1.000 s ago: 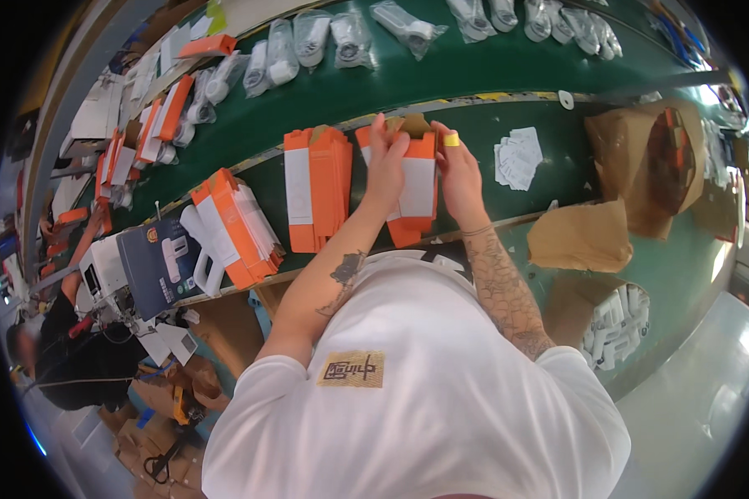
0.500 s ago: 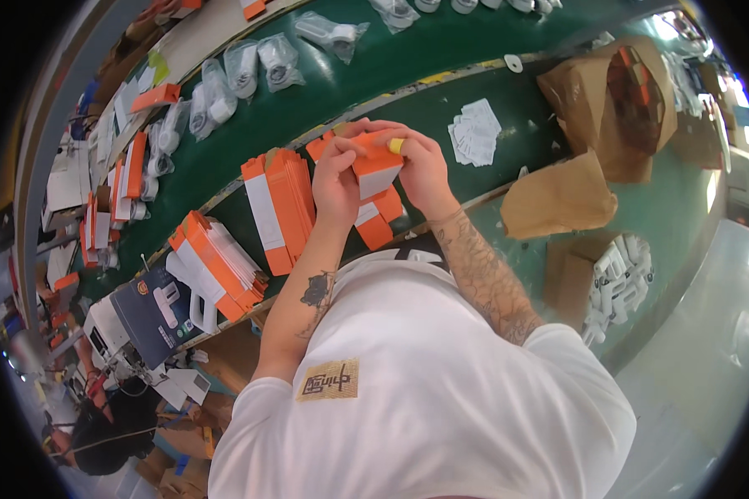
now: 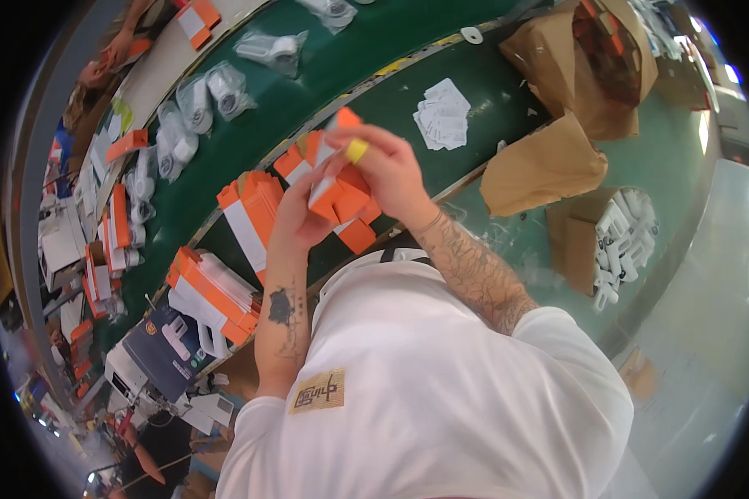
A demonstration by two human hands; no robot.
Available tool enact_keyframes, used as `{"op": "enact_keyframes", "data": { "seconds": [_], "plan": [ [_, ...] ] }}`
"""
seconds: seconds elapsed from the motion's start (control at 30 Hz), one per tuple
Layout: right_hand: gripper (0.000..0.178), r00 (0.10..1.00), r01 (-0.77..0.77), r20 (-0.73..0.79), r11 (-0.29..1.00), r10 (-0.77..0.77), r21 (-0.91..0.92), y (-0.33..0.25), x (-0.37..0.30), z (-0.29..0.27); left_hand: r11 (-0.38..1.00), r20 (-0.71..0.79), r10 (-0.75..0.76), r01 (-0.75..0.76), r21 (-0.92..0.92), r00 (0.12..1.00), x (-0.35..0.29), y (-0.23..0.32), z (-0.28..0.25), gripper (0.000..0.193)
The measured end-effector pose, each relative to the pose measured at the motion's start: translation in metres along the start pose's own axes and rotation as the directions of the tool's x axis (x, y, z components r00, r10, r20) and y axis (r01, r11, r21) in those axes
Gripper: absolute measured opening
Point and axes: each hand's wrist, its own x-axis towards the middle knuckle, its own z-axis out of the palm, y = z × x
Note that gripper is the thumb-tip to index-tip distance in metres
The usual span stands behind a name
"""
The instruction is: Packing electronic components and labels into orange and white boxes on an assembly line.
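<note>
1. Head view: a small orange-and-white box (image 3: 341, 200) is held up between both hands over the green bench (image 3: 508, 96); clock directions below run from this box.
2. The left hand (image 3: 302, 208) is at 9 o'clock, fingers curled and gripping the box's side.
3. The right hand (image 3: 391, 170), at 2 o'clock, is bent over the box and grips it too; a yellow band (image 3: 356, 150) wraps one digit. Its exact fingertip contact cannot be told.
4. A group of similar cartons (image 3: 295, 162) lies just beyond and partly beneath the hands, showing at 10–11 o'clock and again at 5.
5. One orange stack (image 3: 254, 214) is near, between 8 and 9 o'clock; another stack (image 3: 212, 291) sits farther off at 8.
6. White leaflets (image 3: 443, 116) lie fanned at 2 o'clock.
7. At 3 o'clock, well apart, are brown paper (image 3: 545, 166) and a cardboard carton (image 3: 572, 249) of white devices (image 3: 620, 237).
8. Bagged white devices (image 3: 270, 51) lie at 11 o'clock; a co-worker's hands (image 3: 96, 75) appear at 10.
</note>
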Motion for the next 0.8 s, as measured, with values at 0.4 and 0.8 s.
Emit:
{"op": "enact_keyframes", "data": {
  "seconds": [0.4,0.8],
  "plan": [
    [0.015,0.784,-0.393,-0.262,-0.122,-0.563,-0.911,0.063,0.007,-0.207,0.781,-0.16,0.316,-0.16,0.603,0.935,0.004,-0.042,-0.068,0.089],
    [0.018,0.674,0.463,0.46,0.156,0.578,-0.873,0.013,0.07,-0.022,0.377,-0.009,0.548,-0.237,0.895,0.837,-0.008,-0.058,-0.07,0.083]
  ]
}}
